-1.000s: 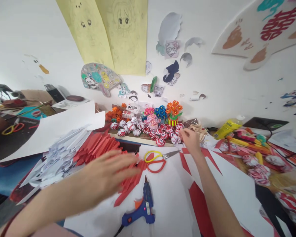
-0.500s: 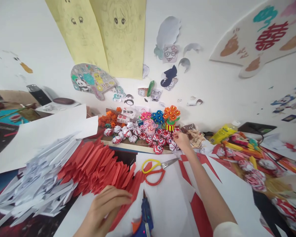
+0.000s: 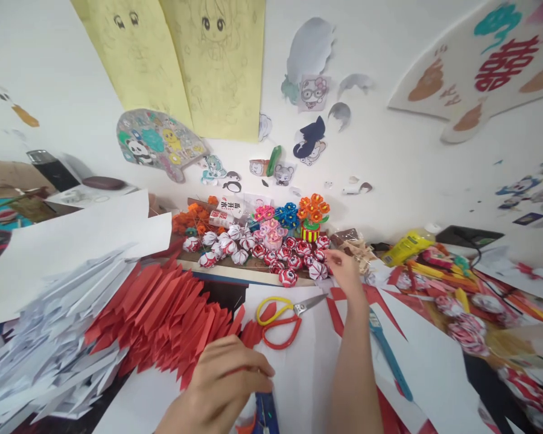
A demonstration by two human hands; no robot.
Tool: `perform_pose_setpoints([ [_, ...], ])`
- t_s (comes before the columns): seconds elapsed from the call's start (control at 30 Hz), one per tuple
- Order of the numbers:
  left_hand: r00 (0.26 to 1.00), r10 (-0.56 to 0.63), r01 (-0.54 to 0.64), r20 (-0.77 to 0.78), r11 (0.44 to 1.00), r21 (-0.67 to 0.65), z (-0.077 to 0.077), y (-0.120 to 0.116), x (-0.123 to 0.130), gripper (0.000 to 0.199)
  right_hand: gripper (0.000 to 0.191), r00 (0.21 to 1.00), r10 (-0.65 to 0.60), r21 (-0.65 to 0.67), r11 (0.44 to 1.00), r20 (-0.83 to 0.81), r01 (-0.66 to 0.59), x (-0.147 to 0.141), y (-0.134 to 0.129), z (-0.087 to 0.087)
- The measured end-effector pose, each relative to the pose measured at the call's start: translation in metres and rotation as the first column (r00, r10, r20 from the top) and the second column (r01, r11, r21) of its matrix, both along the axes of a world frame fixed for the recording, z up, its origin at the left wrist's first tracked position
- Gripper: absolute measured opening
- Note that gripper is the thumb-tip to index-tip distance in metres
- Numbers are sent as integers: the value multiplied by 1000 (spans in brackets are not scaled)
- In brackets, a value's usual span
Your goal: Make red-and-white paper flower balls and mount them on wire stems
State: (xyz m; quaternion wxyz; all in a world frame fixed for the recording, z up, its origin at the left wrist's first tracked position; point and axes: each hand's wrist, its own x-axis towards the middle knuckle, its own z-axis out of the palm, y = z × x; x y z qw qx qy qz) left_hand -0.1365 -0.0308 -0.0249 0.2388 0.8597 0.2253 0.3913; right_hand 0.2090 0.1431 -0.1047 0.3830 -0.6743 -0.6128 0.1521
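My left hand (image 3: 221,380) hovers low in the view, fingers loosely bent and apart, with nothing visible in them. It covers the front of a blue glue gun (image 3: 266,413). Farther off, my right hand (image 3: 344,270) is open, its fingers curved beside a cluster of red-and-white paper flowers (image 3: 295,261). One flower (image 3: 322,242) sits just beyond its fingertips. Between the hands lie scissors (image 3: 278,322) with one yellow and one red handle, on white paper (image 3: 305,361). A pile of folded red paper strips (image 3: 163,307) spreads left of them.
Folded white paper strips (image 3: 58,337) are heaped at the left. A slim blue tool (image 3: 389,355) lies right of my forearm. Colourful bead-like flowers (image 3: 314,208) stand against the wall, and a yellow bottle (image 3: 409,246) lies at the right among craft scraps.
My right hand has drawn back slightly from the paper flowers and its fingers have loosened. My left hand has moved right, over the glue gun. The blue tool has come into sight.
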Motion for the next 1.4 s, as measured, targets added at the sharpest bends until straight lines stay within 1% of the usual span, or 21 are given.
perform_pose_setpoints([
  [0.1, 995, 8, -7, 97, 1000, -7, -3, 2, 0, 29, 35, 1000, -28, 35, 999, 5, 27, 0, -2, -4],
  [0.17, 992, 22, -22, 128, 1000, -4, -4, 3, 0, 27, 33, 999, -37, 42, 998, 30, 36, 3, -1, -6],
  [0.3, 992, 108, -110, 64, 994, 24, -9, 3, 1, 27, 31, 994, -55, 37, 998, 93, 51, 10, 0, -9],
  [0.37, 988, 139, -142, 61, 989, 38, -10, 3, 2, 26, 31, 990, -76, 31, 997, 121, 73, 13, -1, -11],
  [0.47, 991, 126, -128, 53, 991, 42, -11, 5, 3, 26, 30, 986, -73, 3, 997, 149, 73, 14, -3, -11],
  [0.53, 992, 121, -123, 41, 992, 41, -11, 6, 4, 26, 27, 987, -44, -19, 999, 157, 48, 12, -3, -9],
  [0.7, 984, 175, -174, 31, 984, -42, -15, 3, 7, 26, 28, 985, -13, -81, 996, 174, 27, 8, -7, 0],
  [0.83, 978, 207, -206, 12, 977, -47, -19, 1, 6, 27, 25, 988, 16, -200, 980, 151, 15, 12, -24, 8],
  [0.9, 983, 186, -186, 9, 982, -26, -20, 2, 4, 27, 26, 991, 23, -253, 967, 128, 10, 17, -38, 16],
  [1.0, 985, 173, -172, 8, 985, -27, -19, 3, 2, 29, 32, 994, 13, -267, 964, 106, 16, 23, -55, 32],
  [1.1, 984, 177, -177, -20, 983, -53, -15, 6, 0, 28, 33, 993, 46, -258, 966, 108, -16, 18, -58, 44],
  [1.17, 992, 123, -124, -33, 992, -34, -13, 9, -2, 26, 33, 987, 77, -265, 964, 144, -37, 7, -52, 43],
  [1.23, 996, 79, -80, -32, 997, -16, -12, 12, -4, 27, 36, 982, 96, -272, 961, 165, -48, -5, -43, 38],
  [1.33, 997, 58, -59, -44, 998, -14, -13, 14, -6, 30, 43, 978, 124, -285, 956, 168, -72, -15, -35, 31],
  [1.4, 997, 73, -74, -39, 997, -23, -14, 13, -5, 32, 44, 978, 134, -289, 954, 160, -84, -14, -35, 31],
])
